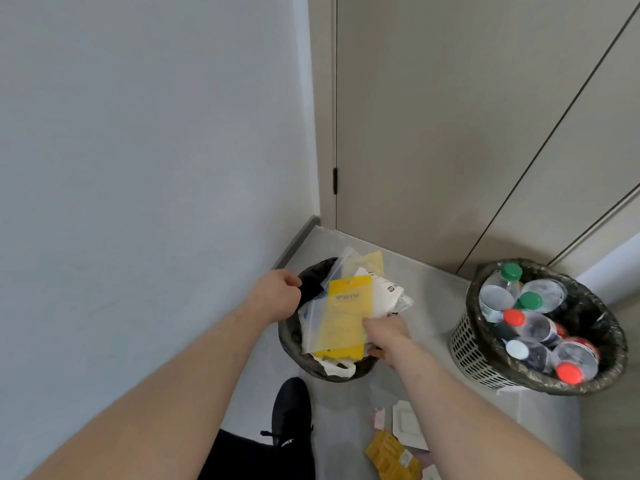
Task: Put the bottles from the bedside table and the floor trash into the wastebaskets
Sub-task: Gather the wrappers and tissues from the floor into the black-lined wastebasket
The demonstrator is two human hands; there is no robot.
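The yellow packet [341, 318] lies flat on the heaped trash in the left wastebasket [294, 344], long axis running from near rim to far rim, hang-hole end toward the door [467, 133]. The right hand [384, 332] pinches its near right edge while the left hand [277, 294] grips the black liner [311, 285] at the rim. The right wastebasket [474, 351] brims with bottles [533, 320], and more packets [393, 455] lie on the floor [433, 282] by a black shoe [291, 414].

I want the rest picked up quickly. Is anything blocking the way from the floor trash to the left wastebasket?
Nothing on the floor between them. But packaging piled past the left wastebasket rim crowds its opening, so the floor trash has little room.
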